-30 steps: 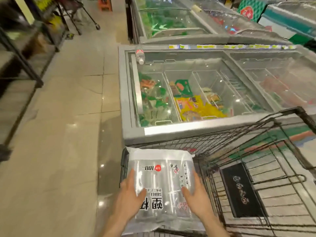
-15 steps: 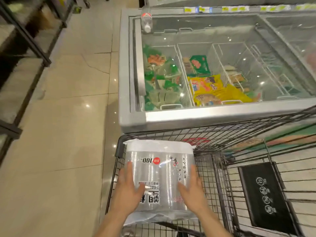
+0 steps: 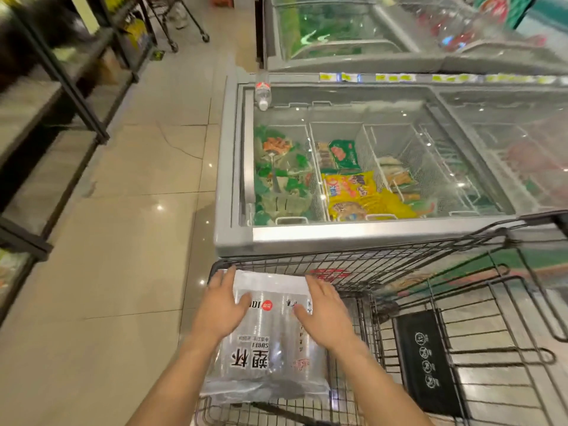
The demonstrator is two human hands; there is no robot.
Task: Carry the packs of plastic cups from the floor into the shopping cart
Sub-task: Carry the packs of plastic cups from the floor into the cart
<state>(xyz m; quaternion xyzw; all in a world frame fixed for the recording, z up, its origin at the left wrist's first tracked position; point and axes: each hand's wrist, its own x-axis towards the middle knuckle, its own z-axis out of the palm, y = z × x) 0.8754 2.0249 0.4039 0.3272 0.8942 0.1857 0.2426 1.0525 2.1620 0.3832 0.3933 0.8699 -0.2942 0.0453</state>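
Both hands, the left hand and right hand, lie open and flat on the pack of cups in the cart's front left corner, gripping nothing.

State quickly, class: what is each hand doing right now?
Left hand: open, fingers spread, palm against the clear plastic-wrapped pack of plastic cups.
Right hand: open, fingers spread, palm resting on the same pack.

Two bare forearms, no sleeves, left hand and right hand ungloved, no rings or watch visible
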